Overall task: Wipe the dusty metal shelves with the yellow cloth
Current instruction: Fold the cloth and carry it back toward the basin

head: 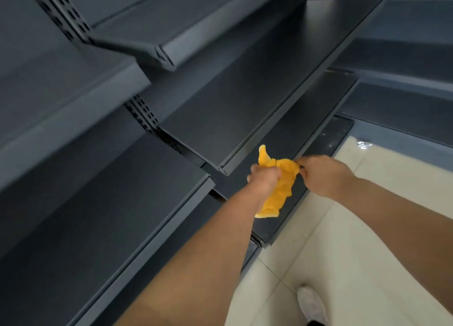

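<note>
A crumpled yellow cloth [279,186] hangs in the air between both hands, in front of the dark grey metal shelves [232,105]. My left hand [263,180] grips the cloth's upper part in a fist, with one corner sticking up above the knuckles. My right hand [323,175] pinches the cloth's right edge with its fingertips. The cloth's lower end dangles over the bottom shelf [277,144], below the front corner of the middle shelf. The cloth touches no shelf surface.
Several tiers of dark shelves rise at the left and centre, with perforated uprights [147,115] between bays. More shelving [404,85] runs along the right. Beige floor tiles [355,227] lie below, and a white shoe [311,303] shows at the bottom.
</note>
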